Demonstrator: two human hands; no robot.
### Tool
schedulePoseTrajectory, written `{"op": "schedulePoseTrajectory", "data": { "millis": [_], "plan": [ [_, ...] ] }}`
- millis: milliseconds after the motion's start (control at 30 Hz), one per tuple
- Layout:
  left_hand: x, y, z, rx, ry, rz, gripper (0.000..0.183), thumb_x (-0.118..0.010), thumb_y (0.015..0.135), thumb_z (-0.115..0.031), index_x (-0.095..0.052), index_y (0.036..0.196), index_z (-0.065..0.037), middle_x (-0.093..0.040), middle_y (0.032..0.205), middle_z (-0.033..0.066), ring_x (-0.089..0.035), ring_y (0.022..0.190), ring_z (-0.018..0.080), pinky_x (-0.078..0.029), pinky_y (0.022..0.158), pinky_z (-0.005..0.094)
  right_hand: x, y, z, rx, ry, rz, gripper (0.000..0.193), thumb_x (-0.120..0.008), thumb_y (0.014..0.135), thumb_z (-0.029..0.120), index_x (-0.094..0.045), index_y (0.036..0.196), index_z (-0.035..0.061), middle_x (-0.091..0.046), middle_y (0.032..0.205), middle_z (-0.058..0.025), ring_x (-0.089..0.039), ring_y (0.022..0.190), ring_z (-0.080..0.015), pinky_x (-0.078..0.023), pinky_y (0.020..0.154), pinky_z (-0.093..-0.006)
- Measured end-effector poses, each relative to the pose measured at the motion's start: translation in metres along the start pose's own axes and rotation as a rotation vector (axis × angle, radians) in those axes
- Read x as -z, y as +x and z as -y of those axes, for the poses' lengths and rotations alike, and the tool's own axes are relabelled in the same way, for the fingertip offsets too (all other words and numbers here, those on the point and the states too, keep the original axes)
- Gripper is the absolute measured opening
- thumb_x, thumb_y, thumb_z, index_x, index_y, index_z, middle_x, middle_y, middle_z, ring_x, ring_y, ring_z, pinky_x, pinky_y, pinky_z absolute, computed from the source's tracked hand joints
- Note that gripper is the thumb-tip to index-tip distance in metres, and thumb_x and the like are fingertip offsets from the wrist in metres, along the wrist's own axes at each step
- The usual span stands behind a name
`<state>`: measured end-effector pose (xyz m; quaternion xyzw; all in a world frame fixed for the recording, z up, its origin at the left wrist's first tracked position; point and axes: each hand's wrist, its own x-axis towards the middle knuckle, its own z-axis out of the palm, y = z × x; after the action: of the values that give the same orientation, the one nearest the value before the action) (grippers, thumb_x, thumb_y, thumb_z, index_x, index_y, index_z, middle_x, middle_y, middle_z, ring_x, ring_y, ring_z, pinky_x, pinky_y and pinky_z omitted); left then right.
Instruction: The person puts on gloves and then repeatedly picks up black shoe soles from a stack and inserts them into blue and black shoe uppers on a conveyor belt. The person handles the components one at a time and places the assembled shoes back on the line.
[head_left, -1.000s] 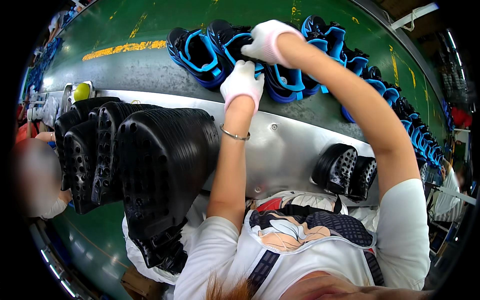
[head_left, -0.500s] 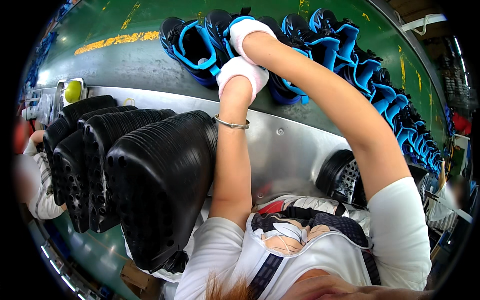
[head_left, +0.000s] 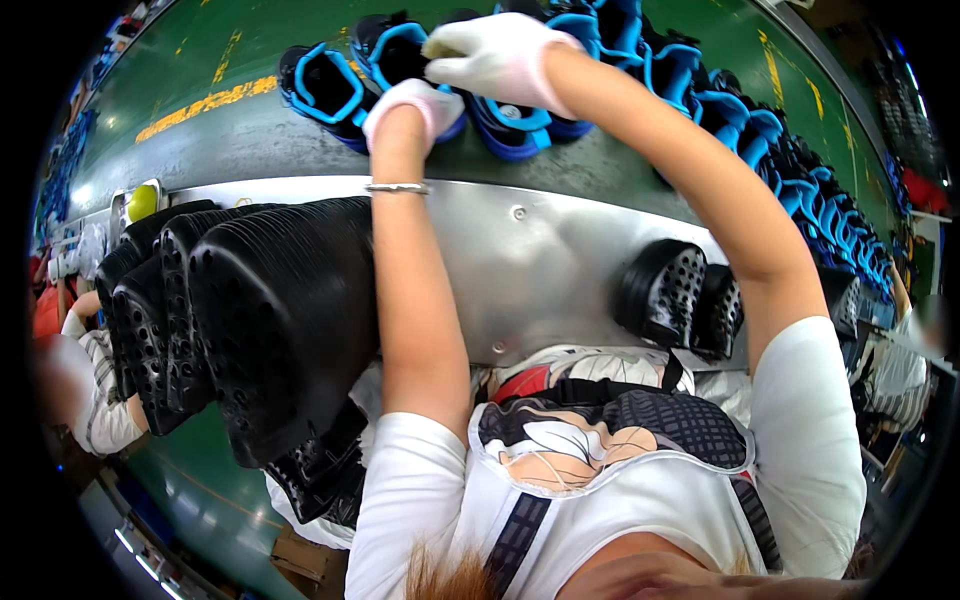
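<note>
A row of black shoes with bright blue linings runs along the green surface. My right hand [head_left: 500, 62], in a white glove, is above the row with thumb and fingers apart and nothing visible between them. Just below and left of it, my gloved left hand [head_left: 415, 108] is beside a shoe [head_left: 392, 52] second from the left end; its fingers are mostly hidden. The end shoe [head_left: 325, 88] stands left of that hand. Another shoe [head_left: 513, 125] shows beneath my right hand, its opening facing me.
Large stacks of black ribbed pieces with holes [head_left: 290, 300] stand at my left; smaller similar ones [head_left: 665, 290] lie right on the metal ledge [head_left: 540, 270]. A yellow-green round thing [head_left: 143, 203] sits far left. One person [head_left: 105, 400] is at left, another [head_left: 900, 365] at right.
My hands have separated: the left moved left, the right rose slightly and its fingers now show apart. The whole view has shifted, and the shoes at the left end appear farther left.
</note>
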<state>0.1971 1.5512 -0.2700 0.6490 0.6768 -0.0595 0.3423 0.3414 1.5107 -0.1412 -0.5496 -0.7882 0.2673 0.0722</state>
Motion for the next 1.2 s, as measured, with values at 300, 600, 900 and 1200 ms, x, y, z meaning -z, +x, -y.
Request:
{"op": "schedulePoseTrajectory", "data": {
  "millis": [300, 600, 900, 1200],
  "plan": [
    [-0.015, -0.075, -0.026, 0.088, 0.128, -0.853, 0.047, -0.067, 0.087, -0.04, -0.057, 0.126, -0.016, -0.051, 0.137, 0.0065, -0.058, 0.115, 0.0313, -0.052, 0.092, 0.0417, 0.019, -0.286, -0.048, -0.183, -0.234, 0.057, 0.051, -0.074, 0.074, 0.039, -0.063, 0.11, 0.005, -0.065, 0.103, -0.0147, -0.062, 0.097, -0.0327, -0.05, 0.085, -0.0404],
    [-0.074, -0.142, -0.048, -0.416, -0.004, -1.012, 0.041, -0.067, 0.084, -0.031, -0.064, 0.123, -0.018, -0.051, 0.135, 0.0112, -0.049, 0.119, 0.0339, -0.045, 0.099, 0.042, -0.042, -0.338, -0.073, -0.179, -0.339, -0.049, 0.037, -0.071, 0.077, 0.038, -0.065, 0.093, 0.0051, -0.063, 0.095, -0.0118, -0.06, 0.095, -0.0301, -0.049, 0.086, -0.0398],
    [-0.125, -0.202, -0.068, -0.56, -0.628, -0.222, 0.051, -0.063, 0.093, -0.037, -0.054, 0.133, -0.006, -0.055, 0.132, 0.0146, -0.063, 0.106, 0.0249, -0.054, 0.088, 0.0349, -0.017, -0.345, -0.053, -0.13, -0.22, -0.184, 0.039, -0.077, 0.068, 0.029, -0.063, 0.096, 0.0052, -0.061, 0.092, -0.0143, -0.06, 0.091, -0.034, -0.049, 0.081, -0.0422],
    [-0.092, -0.252, -0.078, -0.527, -1.773, 0.734, 0.046, -0.053, 0.096, -0.045, -0.057, 0.118, -0.005, -0.063, 0.111, 0.0099, -0.061, 0.098, 0.0135, -0.05, 0.086, 0.0275, -0.004, -0.324, -0.004, -0.004, 0.262, -0.246, 0.049, -0.065, 0.07, 0.002, -0.058, 0.119, -0.0025, -0.063, 0.107, -0.0107, -0.061, 0.095, -0.017, -0.048, 0.088, -0.0294]
  ]
}}
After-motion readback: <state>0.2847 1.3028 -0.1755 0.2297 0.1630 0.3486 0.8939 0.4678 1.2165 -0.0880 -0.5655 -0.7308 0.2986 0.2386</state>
